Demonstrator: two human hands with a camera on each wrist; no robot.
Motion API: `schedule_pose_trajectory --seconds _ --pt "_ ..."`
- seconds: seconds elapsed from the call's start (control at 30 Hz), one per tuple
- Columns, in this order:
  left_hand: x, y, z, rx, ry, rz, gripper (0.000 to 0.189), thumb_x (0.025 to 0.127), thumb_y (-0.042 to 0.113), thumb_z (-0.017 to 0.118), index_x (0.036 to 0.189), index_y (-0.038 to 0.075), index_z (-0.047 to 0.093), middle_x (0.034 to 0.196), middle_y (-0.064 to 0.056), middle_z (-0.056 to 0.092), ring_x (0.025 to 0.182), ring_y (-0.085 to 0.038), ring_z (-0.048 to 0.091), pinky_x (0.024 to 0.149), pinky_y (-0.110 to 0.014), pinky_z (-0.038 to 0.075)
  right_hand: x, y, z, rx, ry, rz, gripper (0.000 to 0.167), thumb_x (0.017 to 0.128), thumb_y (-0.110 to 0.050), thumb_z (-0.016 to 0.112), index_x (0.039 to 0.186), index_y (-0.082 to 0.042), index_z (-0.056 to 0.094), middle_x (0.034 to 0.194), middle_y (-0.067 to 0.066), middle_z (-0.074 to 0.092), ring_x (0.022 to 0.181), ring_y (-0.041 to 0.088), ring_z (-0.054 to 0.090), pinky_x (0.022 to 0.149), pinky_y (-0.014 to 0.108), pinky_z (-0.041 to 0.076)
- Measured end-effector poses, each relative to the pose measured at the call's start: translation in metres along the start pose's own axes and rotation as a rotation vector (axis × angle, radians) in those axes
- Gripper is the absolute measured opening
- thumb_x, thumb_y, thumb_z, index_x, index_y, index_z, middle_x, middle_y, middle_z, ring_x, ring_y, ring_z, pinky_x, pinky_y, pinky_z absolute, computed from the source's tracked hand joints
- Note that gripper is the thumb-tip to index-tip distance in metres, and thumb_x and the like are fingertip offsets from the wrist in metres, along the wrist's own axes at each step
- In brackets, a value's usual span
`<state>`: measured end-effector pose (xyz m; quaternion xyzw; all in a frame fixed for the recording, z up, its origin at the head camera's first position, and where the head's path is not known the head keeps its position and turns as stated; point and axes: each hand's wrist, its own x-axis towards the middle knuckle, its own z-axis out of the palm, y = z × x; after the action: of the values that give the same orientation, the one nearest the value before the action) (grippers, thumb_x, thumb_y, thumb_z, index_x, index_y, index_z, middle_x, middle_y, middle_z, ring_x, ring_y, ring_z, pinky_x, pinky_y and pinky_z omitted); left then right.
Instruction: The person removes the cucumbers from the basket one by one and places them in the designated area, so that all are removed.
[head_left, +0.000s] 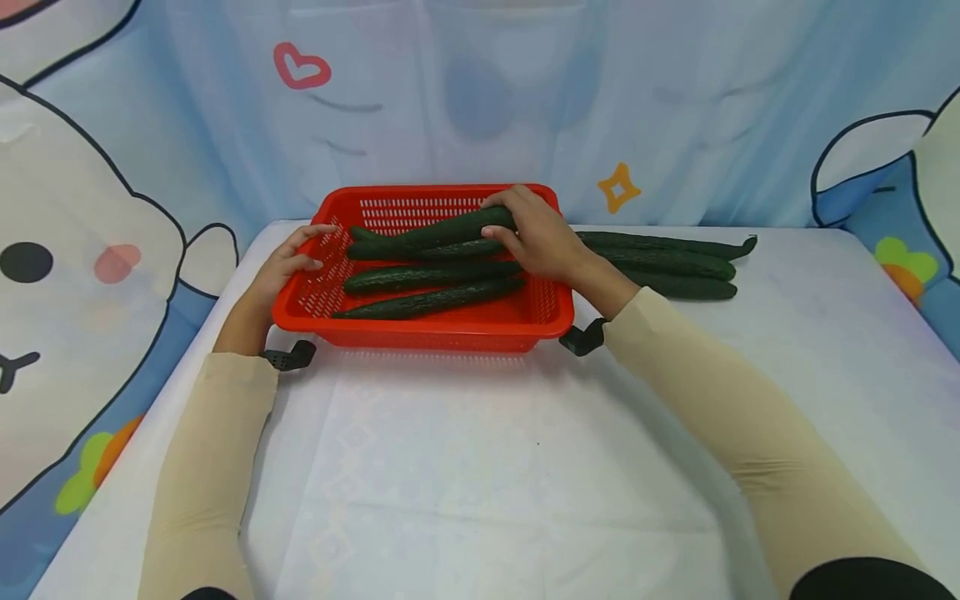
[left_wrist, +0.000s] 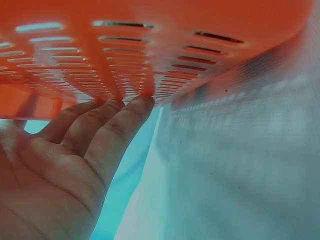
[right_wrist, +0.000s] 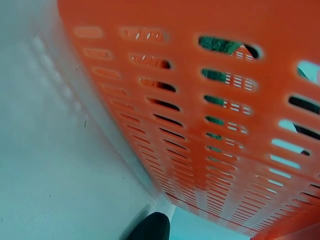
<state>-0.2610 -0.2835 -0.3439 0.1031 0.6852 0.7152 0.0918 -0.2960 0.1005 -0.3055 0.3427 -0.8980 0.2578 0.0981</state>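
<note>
A red slotted plastic basket sits toward the back of the table with several dark green cucumbers lying lengthwise inside. My left hand holds its left rim, thumb over the top. In the left wrist view, the other fingers reach up against the basket's outer wall. My right hand reaches over the right side and grips the right end of a cucumber, which lies across others near the back wall. The right wrist view has only the slotted wall, with green through its holes.
Right of the basket, three more cucumbers lie side by side on the white tablecloth, partly behind my right forearm. A printed blue curtain hangs just behind the table's back edge. Black wrist mounts sit near the basket's front corners.
</note>
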Motion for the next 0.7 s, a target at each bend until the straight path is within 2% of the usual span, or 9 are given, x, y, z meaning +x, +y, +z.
schedule_pose_trajectory --seconds 0.2,0.43,0.57,0.7 --pt "0.001 0.000 0.001 0.041 0.006 -0.010 0.052 0.096 -0.003 0.041 0.141 0.024 0.045 0.147 -0.012 0.034 0.116 -0.023 0.052 0.080 -0.024 0.059 -0.005 0.001 -0.003 0.017 0.028 0.003 0.046 0.098 -0.028 0.058 0.136 -0.004 0.049 0.135 0.016 0.051 0.126 0.030 0.049 0.110 0.047 0.041" --pt "0.001 0.000 0.004 0.054 0.013 -0.009 0.053 0.095 -0.003 0.041 0.141 0.024 0.045 0.147 -0.013 0.033 0.116 -0.023 0.051 0.080 -0.024 0.059 -0.028 -0.001 -0.017 0.057 0.086 -0.020 0.044 0.097 -0.023 0.060 0.134 -0.001 0.049 0.132 0.018 0.051 0.122 0.031 0.050 0.107 0.049 0.043" --pt "0.002 0.000 0.004 0.027 -0.015 -0.004 0.052 0.096 -0.004 0.039 0.140 0.023 0.045 0.148 -0.014 0.032 0.120 -0.025 0.049 0.082 -0.025 0.059 -0.046 0.001 -0.027 0.053 0.134 -0.028 0.043 0.096 -0.019 0.062 0.133 -0.001 0.049 0.124 0.018 0.053 0.108 0.028 0.051 0.091 0.043 0.047" --pt "0.001 0.000 0.004 0.002 -0.024 0.004 0.049 0.097 -0.003 0.039 0.138 0.023 0.047 0.147 -0.013 0.033 0.120 -0.025 0.050 0.082 -0.026 0.060 -0.065 0.002 -0.039 0.051 0.178 -0.040 0.042 0.095 -0.015 0.063 0.133 -0.001 0.050 0.116 0.017 0.053 0.090 0.022 0.050 0.073 0.034 0.042"
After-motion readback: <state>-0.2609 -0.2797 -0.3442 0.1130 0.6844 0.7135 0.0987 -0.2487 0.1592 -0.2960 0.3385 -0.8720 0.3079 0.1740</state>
